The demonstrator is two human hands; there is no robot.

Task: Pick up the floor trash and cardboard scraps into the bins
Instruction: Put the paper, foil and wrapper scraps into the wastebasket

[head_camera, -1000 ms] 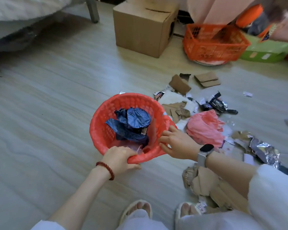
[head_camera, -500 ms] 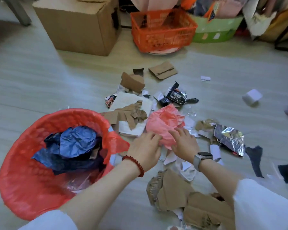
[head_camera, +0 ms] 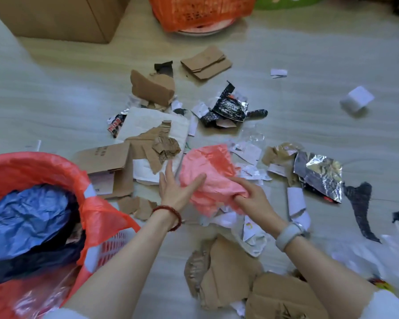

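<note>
Your right hand (head_camera: 251, 199) is curling its fingers (head_camera: 241, 183) into the crumpled pink plastic bag (head_camera: 207, 166), which is lying on the pale wood-grain floor (head_camera: 55, 100) among torn brown cardboard scraps (head_camera: 152, 146). Your left hand (head_camera: 176, 188) is resting spread flat against the bag's near side, gripping nothing. The red plastic bin (head_camera: 95, 203) is sitting just left.

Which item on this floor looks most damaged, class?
The cardboard scrap near the person's knees: its edges are ragged, and its left side is peeled to bare corrugation. Other torn cardboard lies on a white sheet further off.
</note>
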